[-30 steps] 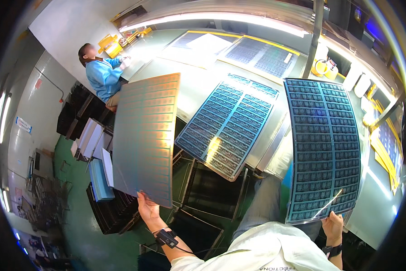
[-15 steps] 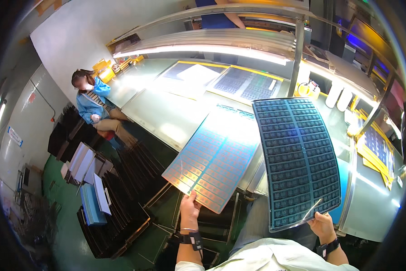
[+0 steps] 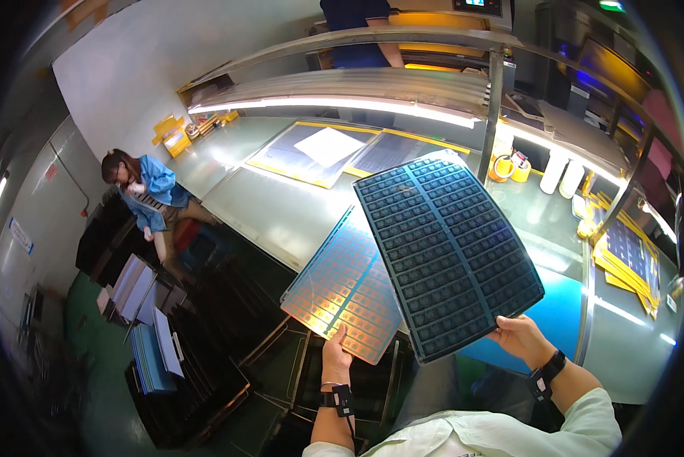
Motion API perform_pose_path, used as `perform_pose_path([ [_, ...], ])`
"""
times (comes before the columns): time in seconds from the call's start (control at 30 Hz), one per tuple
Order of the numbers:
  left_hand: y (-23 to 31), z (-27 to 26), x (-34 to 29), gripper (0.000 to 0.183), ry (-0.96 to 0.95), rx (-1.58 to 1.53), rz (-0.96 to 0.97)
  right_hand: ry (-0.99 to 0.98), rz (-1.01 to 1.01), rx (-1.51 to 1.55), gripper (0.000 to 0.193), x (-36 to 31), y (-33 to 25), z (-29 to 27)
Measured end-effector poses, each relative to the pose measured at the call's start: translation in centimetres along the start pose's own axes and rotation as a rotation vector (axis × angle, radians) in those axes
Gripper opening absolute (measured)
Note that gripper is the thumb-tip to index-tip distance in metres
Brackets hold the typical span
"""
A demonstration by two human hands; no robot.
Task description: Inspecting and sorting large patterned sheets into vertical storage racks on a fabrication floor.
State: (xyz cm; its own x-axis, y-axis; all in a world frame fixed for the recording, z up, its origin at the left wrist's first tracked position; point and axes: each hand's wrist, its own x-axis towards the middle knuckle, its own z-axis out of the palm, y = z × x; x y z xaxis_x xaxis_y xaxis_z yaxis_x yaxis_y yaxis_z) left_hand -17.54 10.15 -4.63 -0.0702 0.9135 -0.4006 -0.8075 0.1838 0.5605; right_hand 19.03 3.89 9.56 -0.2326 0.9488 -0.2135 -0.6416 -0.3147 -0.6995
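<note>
My left hand [image 3: 337, 356] pinches the lower edge of a circuit board panel [image 3: 334, 293] with copper-coloured rows and a teal band down its middle. My right hand [image 3: 522, 340] grips the lower right corner of a dark circuit panel [image 3: 456, 259], covered in a grid of small units with a blue strip through the centre. The dark panel is tilted and slightly bowed, and it hides the right part of the copper-coloured one. Both panels are raised in front of the worktable [image 3: 262, 202].
Yellow-edged films [image 3: 311, 152] and a white sheet [image 3: 328, 146] lie on the table under a lit shelf [image 3: 342, 103]. A blue panel [image 3: 548, 316] lies at right, tape rolls [image 3: 502, 167] behind. Dark racks [image 3: 197, 381] stand at left; a seated person [image 3: 155, 190] is beyond.
The dark panel has swung left and tilted, and now overlaps the copper-coloured panel. My left hand has shifted slightly right; my right hand has moved left and up. The seated person has bent forward.
</note>
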Motion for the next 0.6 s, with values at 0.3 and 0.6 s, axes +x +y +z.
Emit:
perform_pose_path([
  [0.3, 10.5, -9.7, -11.9, 0.03, 0.275, 0.1, 0.411, 0.015, 0.065, 0.101, 0.026, 1.6, 2.3, -0.4],
  [0.6, 18.0, -7.4, -21.1, 0.029, 0.34, 0.186, 0.747, 0.301, 0.178, 0.416, 0.017, 11.4, 13.4, 7.2],
])
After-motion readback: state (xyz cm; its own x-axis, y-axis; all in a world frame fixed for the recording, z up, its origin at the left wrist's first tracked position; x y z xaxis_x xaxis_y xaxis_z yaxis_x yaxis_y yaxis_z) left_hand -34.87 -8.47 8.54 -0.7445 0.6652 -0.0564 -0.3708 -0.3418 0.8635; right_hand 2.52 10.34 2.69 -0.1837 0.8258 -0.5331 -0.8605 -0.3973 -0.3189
